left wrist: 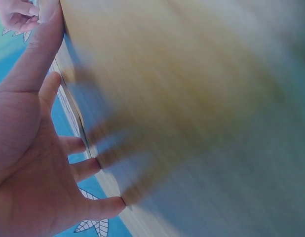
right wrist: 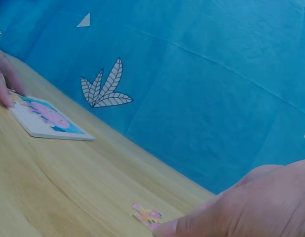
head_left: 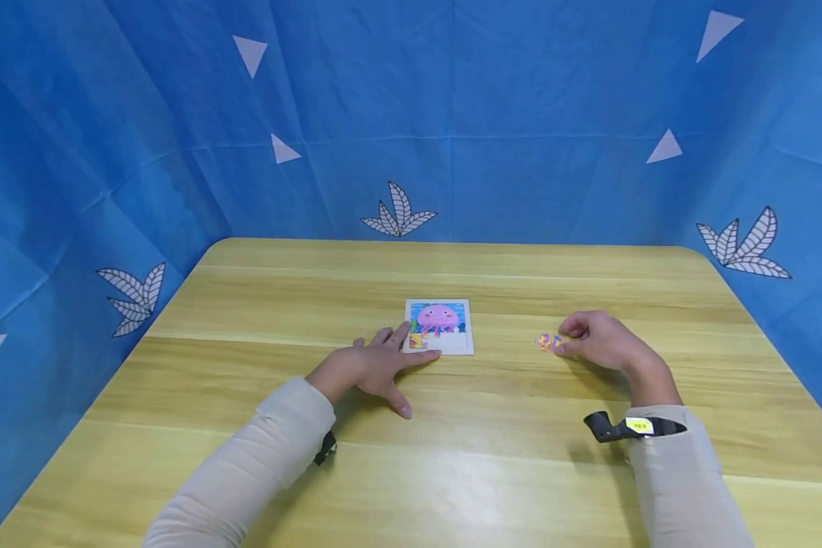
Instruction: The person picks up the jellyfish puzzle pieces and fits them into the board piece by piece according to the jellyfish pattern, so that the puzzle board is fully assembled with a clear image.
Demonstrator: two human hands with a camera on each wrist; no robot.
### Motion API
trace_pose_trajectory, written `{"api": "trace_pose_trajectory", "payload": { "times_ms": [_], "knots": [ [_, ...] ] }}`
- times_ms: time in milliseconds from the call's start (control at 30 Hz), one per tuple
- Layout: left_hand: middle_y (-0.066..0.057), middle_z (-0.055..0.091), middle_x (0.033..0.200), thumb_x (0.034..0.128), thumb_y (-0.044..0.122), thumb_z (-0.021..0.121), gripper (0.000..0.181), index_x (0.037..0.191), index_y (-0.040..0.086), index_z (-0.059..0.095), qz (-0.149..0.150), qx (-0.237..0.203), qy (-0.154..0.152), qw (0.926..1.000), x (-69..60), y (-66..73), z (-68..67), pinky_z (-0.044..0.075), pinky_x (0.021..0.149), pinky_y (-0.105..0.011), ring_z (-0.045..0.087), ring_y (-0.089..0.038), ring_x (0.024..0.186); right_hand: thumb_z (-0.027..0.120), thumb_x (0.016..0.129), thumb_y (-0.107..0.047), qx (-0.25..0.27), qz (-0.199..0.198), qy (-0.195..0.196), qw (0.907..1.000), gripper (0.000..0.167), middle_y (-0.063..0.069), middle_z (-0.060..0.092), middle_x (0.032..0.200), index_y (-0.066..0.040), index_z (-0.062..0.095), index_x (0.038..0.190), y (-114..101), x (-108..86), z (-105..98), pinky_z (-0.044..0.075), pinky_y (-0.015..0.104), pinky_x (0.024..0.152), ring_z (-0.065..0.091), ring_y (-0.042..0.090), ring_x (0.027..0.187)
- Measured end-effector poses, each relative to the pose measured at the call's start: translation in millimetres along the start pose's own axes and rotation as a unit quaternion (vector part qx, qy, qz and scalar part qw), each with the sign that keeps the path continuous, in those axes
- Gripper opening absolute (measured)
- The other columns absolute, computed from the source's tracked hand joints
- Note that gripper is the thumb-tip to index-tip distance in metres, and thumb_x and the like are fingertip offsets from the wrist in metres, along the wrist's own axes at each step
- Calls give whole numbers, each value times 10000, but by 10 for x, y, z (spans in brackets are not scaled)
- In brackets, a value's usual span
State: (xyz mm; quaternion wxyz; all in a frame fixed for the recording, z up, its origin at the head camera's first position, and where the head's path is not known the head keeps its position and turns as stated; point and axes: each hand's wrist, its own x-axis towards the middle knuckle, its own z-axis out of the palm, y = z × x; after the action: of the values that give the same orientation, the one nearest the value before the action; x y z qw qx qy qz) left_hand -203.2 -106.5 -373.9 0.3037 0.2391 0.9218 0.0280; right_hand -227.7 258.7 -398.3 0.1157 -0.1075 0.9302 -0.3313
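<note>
A small square jigsaw puzzle (head_left: pixel 438 316) in a white frame shows a pink jellyfish on blue. The lower right of its picture area is bare white, with a yellowish patch at the lower left. My left hand (head_left: pixel 382 369) lies at the puzzle's left and lower edges, fingers spread and touching the frame. To the right of the puzzle, my right hand (head_left: pixel 604 342) pinches a colourful puzzle piece (head_left: pixel 556 342) between thumb and forefinger, close to the tabletop. Yellow and pink show on the piece cluster (right wrist: pixel 148 214) at the thumb tip in the right wrist view.
A wood-grain table (head_left: pixel 493 457) with rounded far corners lies under both hands. Blue cloth (head_left: pixel 520 99) printed with white triangles and leaves hangs round its back and sides. A black strap (head_left: pixel 610 428) is worn on the right wrist.
</note>
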Motion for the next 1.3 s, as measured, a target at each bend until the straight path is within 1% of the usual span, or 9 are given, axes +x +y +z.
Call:
{"api": "trace_pose_trajectory", "payload": {
  "times_ms": [167, 367, 467, 567, 767, 1000, 1167, 1300],
  "knots": [
    [-69, -112, 1590, 689, 615, 708, 958, 1451, 530, 135, -12, 27, 34, 10000, -12, 8, -8, 116, 1072, -661, -18, -352, 1448, 706, 839, -194, -35, 7, -49, 10000, 285, 103, 601, 973, 1, 622, 1030, 2, 2, 7, 425, 331, 749, 513, 209, 849],
    [-71, -107, 1591, 686, 614, 711, 958, 1451, 528, 141, -11, 24, 41, 10000, -11, 9, -6, 115, 1071, -663, -18, -353, 1448, 713, 837, -208, 16, -45, -32, 10000, 295, 101, 603, 962, 3, 627, 1024, -23, -1, 18, 420, 328, 746, 513, 200, 841],
    [-72, -110, 1590, 685, 617, 711, 960, 1450, 532, 136, -12, 35, 37, 10000, -4, 5, -5, 118, 1069, -664, -18, -354, 1448, 707, 841, -197, 17, -77, -10, 10000, 271, 98, 603, 952, -2, 624, 1010, -34, 1, 26, 418, 325, 739, 516, 195, 831],
    [-74, -111, 1590, 685, 621, 710, 963, 1449, 534, 131, 1, 74, 48, 10000, 6, 0, -6, 126, 1065, -667, -13, -354, 1447, 711, 835, -177, 8, -144, 77, 9999, 250, 98, 595, 940, -8, 604, 983, -40, 6, 37, 420, 322, 733, 520, 193, 823],
    [-74, -109, 1590, 679, 622, 714, 970, 1450, 532, 133, 10, 70, 50, 10000, 13, -7, -2, 127, 1063, -669, -12, -349, 1448, 721, 829, -157, 131, -338, 163, 9992, 276, 113, 579, 928, 0, 550, 979, -51, 31, 80, 432, 325, 727, 526, 193, 813],
    [-69, -114, 1590, 682, 612, 718, 966, 1449, 533, 135, -10, 12, 17, 10000, 2, 4, -10, 114, 1067, -668, -24, -346, 1449, 698, 846, -118, 296, -478, 301, 9980, 231, 99, 569, 879, 5, 535, 955, -87, 67, 144, 448, 263, 674, 532, 177, 775],
    [-69, -111, 1591, 681, 611, 718, 966, 1449, 534, 136, -12, 5, 17, 10000, 5, 1, -9, 113, 1067, -667, -24, -346, 1449, 658, 885, -145, 293, -406, 485, 9976, 192, 96, 567, 879, -15, 531, 947, -120, 102, 198, 442, 284, 690, 529, 186, 781],
    [-66, -112, 1591, 680, 613, 716, 967, 1447, 537, 133, -9, -1, 34, 10000, 11, -4, -2, 109, 1070, -666, -27, -348, 1449, 651, 892, -160, 288, -343, 651, 9969, 188, 102, 580, 894, -21, 541, 955, -144, 121, 227, 443, 301, 704, 539, 193, 794]
  ]
}}
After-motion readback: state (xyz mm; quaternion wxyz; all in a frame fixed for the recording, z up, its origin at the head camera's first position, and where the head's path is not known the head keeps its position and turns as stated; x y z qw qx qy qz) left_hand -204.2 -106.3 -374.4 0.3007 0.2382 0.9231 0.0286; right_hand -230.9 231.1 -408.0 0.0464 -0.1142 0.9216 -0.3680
